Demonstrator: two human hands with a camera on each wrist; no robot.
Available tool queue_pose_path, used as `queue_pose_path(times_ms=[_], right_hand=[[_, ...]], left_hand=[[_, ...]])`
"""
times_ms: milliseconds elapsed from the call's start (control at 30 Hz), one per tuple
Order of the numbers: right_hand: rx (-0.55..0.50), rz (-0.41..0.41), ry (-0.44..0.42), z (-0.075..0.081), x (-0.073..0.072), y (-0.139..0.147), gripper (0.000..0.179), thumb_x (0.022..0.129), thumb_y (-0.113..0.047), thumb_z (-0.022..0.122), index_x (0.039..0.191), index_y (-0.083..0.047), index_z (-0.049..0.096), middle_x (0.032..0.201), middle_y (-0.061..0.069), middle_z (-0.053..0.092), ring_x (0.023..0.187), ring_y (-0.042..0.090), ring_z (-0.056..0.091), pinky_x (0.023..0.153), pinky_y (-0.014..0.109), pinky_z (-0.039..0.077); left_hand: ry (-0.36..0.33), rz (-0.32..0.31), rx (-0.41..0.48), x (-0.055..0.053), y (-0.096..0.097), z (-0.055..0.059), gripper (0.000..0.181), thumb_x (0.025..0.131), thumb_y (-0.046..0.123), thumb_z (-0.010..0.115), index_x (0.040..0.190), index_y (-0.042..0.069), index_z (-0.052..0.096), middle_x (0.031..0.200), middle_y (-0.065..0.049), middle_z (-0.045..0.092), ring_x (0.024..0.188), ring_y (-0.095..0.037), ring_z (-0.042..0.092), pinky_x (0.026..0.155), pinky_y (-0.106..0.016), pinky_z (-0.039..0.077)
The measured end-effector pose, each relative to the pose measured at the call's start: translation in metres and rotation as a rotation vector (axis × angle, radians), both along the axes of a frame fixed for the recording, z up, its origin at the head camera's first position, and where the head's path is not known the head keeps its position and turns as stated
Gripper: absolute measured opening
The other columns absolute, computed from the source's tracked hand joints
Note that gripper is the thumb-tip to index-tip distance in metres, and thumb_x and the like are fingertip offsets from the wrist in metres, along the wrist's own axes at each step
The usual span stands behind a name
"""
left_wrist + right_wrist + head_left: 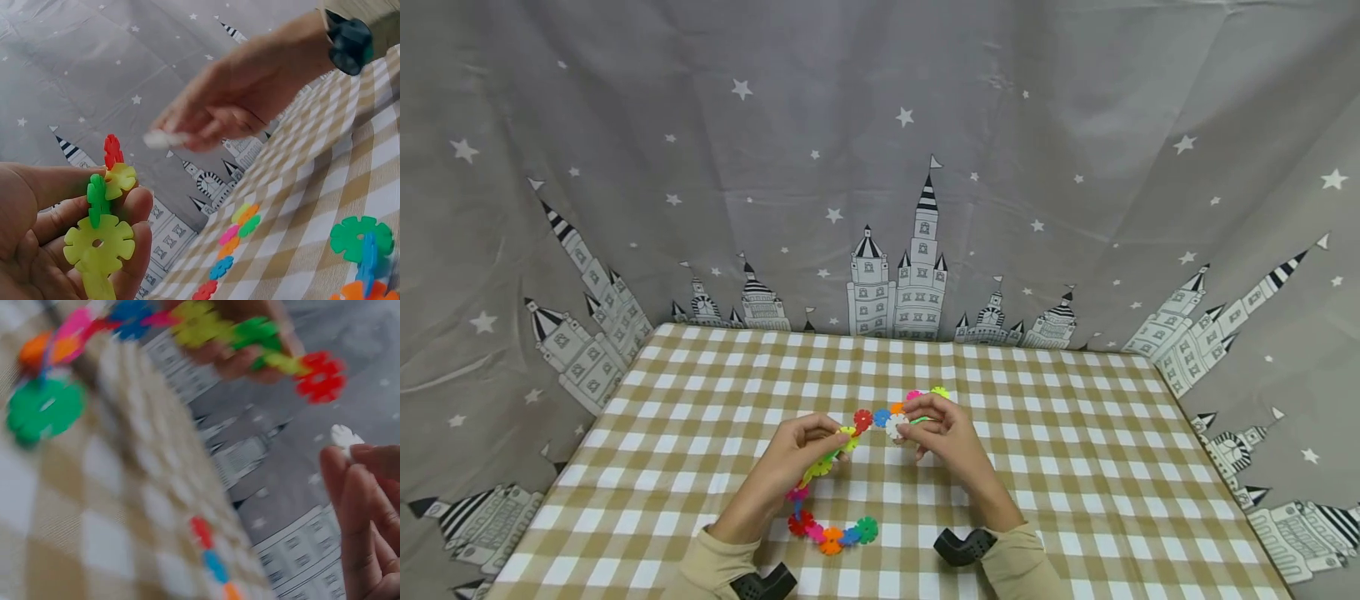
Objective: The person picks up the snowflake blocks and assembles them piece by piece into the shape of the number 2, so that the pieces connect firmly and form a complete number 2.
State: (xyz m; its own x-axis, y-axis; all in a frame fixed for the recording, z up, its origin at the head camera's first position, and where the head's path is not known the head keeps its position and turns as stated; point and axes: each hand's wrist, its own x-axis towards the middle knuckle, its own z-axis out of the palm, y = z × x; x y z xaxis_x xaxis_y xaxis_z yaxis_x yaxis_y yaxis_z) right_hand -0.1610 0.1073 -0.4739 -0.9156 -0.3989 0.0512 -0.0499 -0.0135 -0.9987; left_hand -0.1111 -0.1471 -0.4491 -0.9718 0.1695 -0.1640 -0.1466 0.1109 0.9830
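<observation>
above checked cloth [1097,467], left hand [793,454] grips a colourful disc chain [100,244], right hand [945,432] pinches a white disc [894,427].

1. Head view: your left hand [797,454] covers part of the chain of notched plastic discs [831,540]; you cannot verify the links behind it.
2. Head view: your right hand [946,429] partly hides the far row of discs [882,417]; whether these interlock is too small to tell.
3. Left wrist view: your right hand and the white disc [164,139] are blurred.
4. Left wrist view: the bottom edge cuts off an orange disc [365,292].
5. Right wrist view: the chain is smeared; the top edge crops your left hand, the right edge your right.
</observation>
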Motion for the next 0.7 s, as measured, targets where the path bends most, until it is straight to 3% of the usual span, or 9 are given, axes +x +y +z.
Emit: queue_pose_path(times_ms=[133, 233, 400, 700], right_hand=[[-0.015, -0.063, 0.062, 0.016, 0.005, 0.003, 0.029, 0.093, -0.011, 0.077, 0.117, 0.002, 0.069, 0.101, 0.006, 0.076, 0.081, 0.014, 0.075, 0.055, 0.027, 0.058], [0.000, -0.083, 0.102, 0.020, 0.009, 0.000, 0.024, 0.093, -0.011, 0.077, 0.114, 0.000, 0.072, 0.105, 0.013, 0.077, 0.082, 0.012, 0.076, 0.055, 0.029, 0.059], [0.027, -0.099, 0.191, 0.023, 0.014, -0.008, 0.023, 0.093, -0.007, 0.076, 0.113, 0.004, 0.074, 0.109, 0.023, 0.076, 0.082, 0.009, 0.074, 0.055, 0.034, 0.060], [0.064, -0.138, 0.258, 0.025, 0.020, -0.015, 0.020, 0.093, -0.010, 0.077, 0.110, 0.000, 0.077, 0.105, 0.017, 0.078, 0.077, 0.013, 0.068, 0.054, 0.032, 0.059]], left_hand=[[-0.009, -0.010, 0.013, 0.002, 0.002, 0.003, 0.028, 0.099, 0.025, 0.071, 0.107, -0.002, 0.067, 0.089, -0.005, 0.076, 0.085, -0.027, 0.075, 0.079, -0.027, 0.056], [-0.003, -0.032, 0.032, 0.004, 0.003, 0.006, 0.030, 0.099, 0.023, 0.071, 0.109, -0.005, 0.066, 0.093, -0.004, 0.076, 0.081, -0.021, 0.076, 0.079, -0.029, 0.059], [0.009, -0.058, 0.057, 0.005, 0.003, 0.008, 0.032, 0.099, 0.021, 0.070, 0.110, -0.008, 0.065, 0.095, -0.005, 0.076, 0.078, -0.016, 0.075, 0.081, -0.034, 0.062], [0.013, -0.101, 0.050, 0.007, 0.001, 0.011, 0.033, 0.100, 0.022, 0.070, 0.110, -0.009, 0.065, 0.098, -0.007, 0.076, 0.081, -0.019, 0.075, 0.081, -0.033, 0.061]])
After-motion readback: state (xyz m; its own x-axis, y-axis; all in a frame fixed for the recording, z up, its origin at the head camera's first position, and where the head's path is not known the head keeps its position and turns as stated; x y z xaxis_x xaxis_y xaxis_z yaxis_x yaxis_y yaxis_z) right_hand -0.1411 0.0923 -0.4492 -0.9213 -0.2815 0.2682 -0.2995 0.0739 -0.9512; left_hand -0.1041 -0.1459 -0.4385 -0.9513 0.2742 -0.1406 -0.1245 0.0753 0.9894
